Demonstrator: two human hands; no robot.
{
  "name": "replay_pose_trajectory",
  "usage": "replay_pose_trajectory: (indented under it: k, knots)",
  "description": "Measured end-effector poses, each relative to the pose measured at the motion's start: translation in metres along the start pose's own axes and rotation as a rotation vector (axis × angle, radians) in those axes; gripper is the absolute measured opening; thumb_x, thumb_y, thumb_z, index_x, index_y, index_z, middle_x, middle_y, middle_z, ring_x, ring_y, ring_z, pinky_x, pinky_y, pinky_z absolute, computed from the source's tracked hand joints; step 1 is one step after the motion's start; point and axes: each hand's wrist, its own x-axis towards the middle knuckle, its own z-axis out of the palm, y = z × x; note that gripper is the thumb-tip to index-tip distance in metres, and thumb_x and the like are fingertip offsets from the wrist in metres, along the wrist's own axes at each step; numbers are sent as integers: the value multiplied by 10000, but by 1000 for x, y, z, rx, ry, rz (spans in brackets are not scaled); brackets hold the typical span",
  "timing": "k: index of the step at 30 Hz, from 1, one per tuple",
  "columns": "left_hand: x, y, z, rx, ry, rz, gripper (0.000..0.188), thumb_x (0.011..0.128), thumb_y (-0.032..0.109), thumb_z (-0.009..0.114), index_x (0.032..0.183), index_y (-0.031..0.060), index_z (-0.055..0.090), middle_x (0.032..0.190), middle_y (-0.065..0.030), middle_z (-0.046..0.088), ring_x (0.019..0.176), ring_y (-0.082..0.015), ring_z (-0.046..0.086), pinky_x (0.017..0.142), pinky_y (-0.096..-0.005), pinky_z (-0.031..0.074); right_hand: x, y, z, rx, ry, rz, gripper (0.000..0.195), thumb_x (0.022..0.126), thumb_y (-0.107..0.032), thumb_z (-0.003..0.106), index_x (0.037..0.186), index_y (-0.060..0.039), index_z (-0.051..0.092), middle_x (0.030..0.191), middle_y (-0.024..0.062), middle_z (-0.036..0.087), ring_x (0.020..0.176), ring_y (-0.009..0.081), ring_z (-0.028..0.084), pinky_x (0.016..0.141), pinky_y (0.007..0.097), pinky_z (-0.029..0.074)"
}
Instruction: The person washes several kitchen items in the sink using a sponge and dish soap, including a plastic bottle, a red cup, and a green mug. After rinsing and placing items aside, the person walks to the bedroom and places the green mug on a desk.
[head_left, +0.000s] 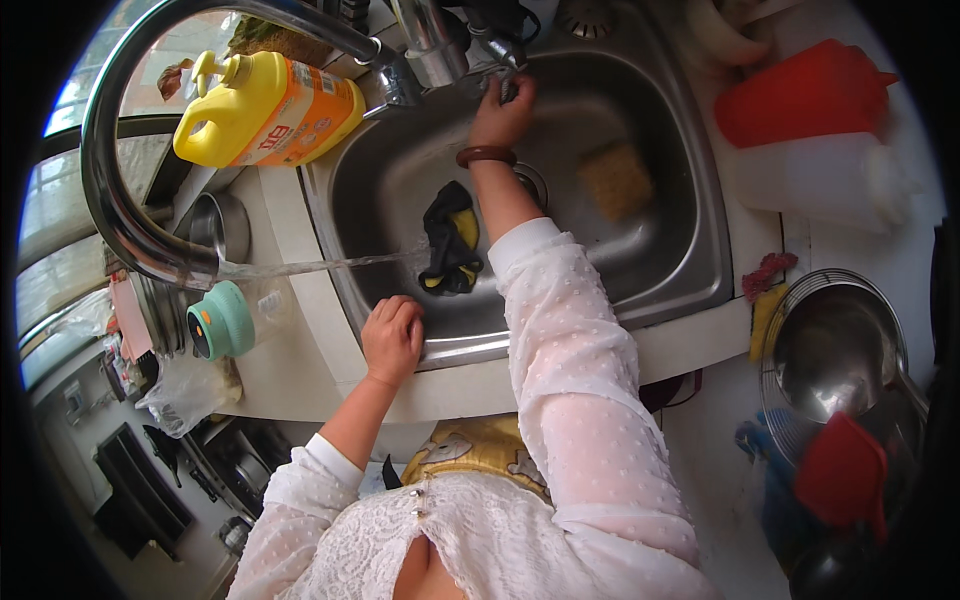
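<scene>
My right hand (505, 112) is at the far side of the stainless steel sink (499, 346), its fingers closed around a dark grey, mesh-like scrubber (508, 88), mostly hidden by the fingers. My left hand (393, 334) rests on the sink's near left rim with its fingers curled and nothing visible in them. Between the hands, a wet black and yellow cloth (451, 240) lies crumpled in the basin. Water runs from the curved chrome faucet (127, 217) onto this cloth. A brown sponge (616, 180) lies on the basin's right side, past the drain (531, 186).
A yellow detergent bottle (270, 112) stands left of the sink, near a metal bowl (219, 225) and a mint-green lidded jar (221, 321). At right are a red plastic pitcher (802, 94), a translucent container (817, 176) and a metal pan (836, 345) in a wire basket.
</scene>
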Motion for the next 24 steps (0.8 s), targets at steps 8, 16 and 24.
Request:
replay_pose_trajectory:
  k: [8,16,24]
  knots:
    - [1,-1,-3,19,-11,15,44,751,55,615,780,69,586,841,-59,590,822,-271,579,712,-382,482,16,44,-34,-52,-194,202,268,850,-132,661,1080,-21,579,1041,182,660,969,341,640,833,408,487]
    - [-4,-7,-2,28,27,17,56,730,85,633,777,80,604,831,-65,588,821,-276,579,726,-388,491,-154,-46,-79,410,-1068,1094,257,926,-180,506,1168,-114,562,1001,22,623,864,106,593,697,311,515]
    - [-5,-8,-2,1,55,20,69,720,98,639,778,92,602,809,-55,585,797,-269,569,708,-393,489,-168,-53,-109,565,-884,1257,208,949,-265,618,1055,-99,551,934,20,581,819,129,579,627,271,488]
